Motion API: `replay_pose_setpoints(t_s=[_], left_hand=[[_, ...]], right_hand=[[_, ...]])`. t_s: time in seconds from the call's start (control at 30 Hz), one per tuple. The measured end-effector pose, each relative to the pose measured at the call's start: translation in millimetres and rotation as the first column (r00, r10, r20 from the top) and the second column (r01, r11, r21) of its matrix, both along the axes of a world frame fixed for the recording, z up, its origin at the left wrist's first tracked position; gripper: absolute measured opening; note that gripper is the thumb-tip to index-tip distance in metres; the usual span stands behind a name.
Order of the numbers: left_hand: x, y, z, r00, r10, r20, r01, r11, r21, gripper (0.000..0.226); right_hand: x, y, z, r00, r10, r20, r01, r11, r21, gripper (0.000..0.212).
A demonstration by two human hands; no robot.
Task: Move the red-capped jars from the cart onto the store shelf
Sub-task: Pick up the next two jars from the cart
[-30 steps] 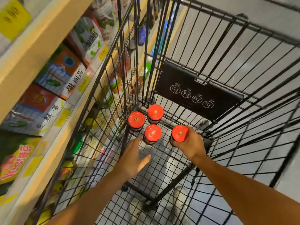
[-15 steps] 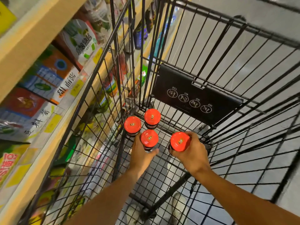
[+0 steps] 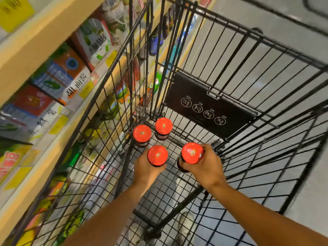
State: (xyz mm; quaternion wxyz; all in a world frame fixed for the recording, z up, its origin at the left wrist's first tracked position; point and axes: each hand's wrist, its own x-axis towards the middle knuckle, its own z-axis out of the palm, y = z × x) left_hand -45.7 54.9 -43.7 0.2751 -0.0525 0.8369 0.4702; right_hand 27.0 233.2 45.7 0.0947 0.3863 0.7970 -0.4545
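Observation:
Several dark jars with red caps are inside the black wire cart (image 3: 266,157). My left hand (image 3: 144,170) is wrapped around one jar (image 3: 157,155), and my right hand (image 3: 206,167) grips another jar (image 3: 192,153) to its right. Both held jars are upright, a little above the cart floor. Two more red-capped jars (image 3: 142,133) (image 3: 163,126) stand upright in the cart's far left corner, apart from my hands. The store shelf (image 3: 53,157) runs along the cart's left side.
The shelf tiers hold packaged sauces and bags (image 3: 58,80) with yellow price tags. A black plastic flap (image 3: 209,105) with warning icons hangs on the cart's far wall. Grey floor lies to the right, and two shoes show below the cart mesh.
My left hand went from open beside the near jar to closed around it. Both held jars have risen slightly towards me. The two far jars stayed put.

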Motion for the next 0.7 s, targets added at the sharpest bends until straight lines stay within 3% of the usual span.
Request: replay_pose_setpoints(t_s=[0.17, 0.3, 0.53, 0.7], left_hand=[[4, -26, 52, 0.999, -0.045, -0.003, 0.045, 0.999, -0.006, 0.052], [4, -49, 123, 0.988, -0.114, -0.108, 0.114, 0.993, -0.003, 0.057], [17, -83, 269, 0.957, -0.038, -0.289, 0.039, 0.999, -0.002, 0.082], [34, -106, 386, 0.897, 0.016, -0.441, -0.007, 1.000, 0.023, 0.062]], right_hand=[[-1, -1, 46, 0.998, 0.050, -0.042, -0.050, 0.999, 0.004, 0.071], [2, -5, 101, 0.989, 0.104, -0.101, -0.103, 0.995, 0.020, 0.070], [7, -19, 218, 0.941, 0.211, -0.264, -0.204, 0.978, 0.052, 0.069], [11, -25, 302, 0.883, 0.298, -0.364, -0.277, 0.955, 0.110, 0.076]])
